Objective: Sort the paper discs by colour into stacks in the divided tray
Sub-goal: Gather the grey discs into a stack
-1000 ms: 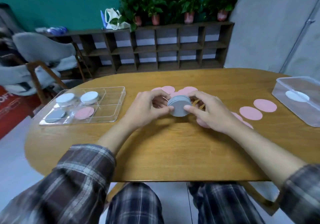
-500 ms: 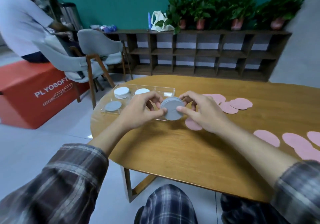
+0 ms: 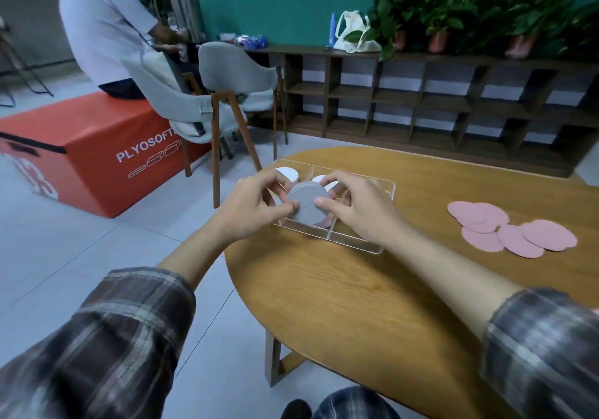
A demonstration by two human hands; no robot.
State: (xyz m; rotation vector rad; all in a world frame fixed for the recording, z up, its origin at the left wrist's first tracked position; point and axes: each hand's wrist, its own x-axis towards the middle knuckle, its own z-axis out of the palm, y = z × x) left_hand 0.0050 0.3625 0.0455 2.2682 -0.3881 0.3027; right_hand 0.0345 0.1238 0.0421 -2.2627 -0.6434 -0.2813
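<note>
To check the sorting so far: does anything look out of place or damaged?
Nothing looks damaged. Only the pink discs are out of place: they lie loose and overlapping on the table, right of the tray, not stacked in it.

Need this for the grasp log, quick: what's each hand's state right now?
Left hand: closed, pinching the grey disc stack at its left edge.
Right hand: closed, pinching the same grey disc stack at its right edge.
</note>
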